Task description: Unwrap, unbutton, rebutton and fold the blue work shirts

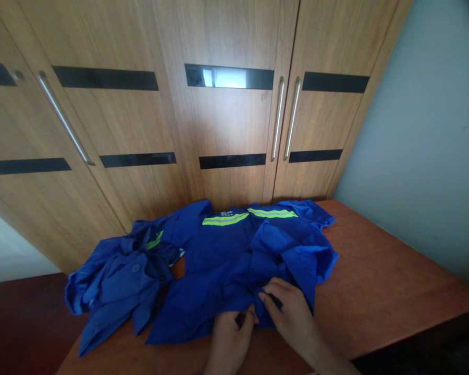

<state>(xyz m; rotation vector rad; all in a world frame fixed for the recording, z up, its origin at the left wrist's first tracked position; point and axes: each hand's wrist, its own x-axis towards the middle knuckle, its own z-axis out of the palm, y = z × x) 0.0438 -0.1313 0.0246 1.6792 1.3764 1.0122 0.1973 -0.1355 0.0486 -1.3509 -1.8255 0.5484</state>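
Observation:
A blue work jacket (219, 265) with yellow-green reflective strips across its chest lies spread on the reddish-brown tabletop, its collar end toward the cabinet. Both hands are at its lower front edge, close together. With fingers pinched, my left hand (232, 333) grips the hem. My right hand (287, 307) is closed on the cloth just to the right and slightly higher. The jacket's right part is bunched and folded over itself. What exactly lies between the fingertips is partly hidden.
A crumpled second blue garment (125, 281) lies to the left, touching the jacket's sleeve. Behind the table (383, 271) stands a wooden wardrobe (226, 120) with long metal handles and black strips. A pale wall (426, 172) borders the right side.

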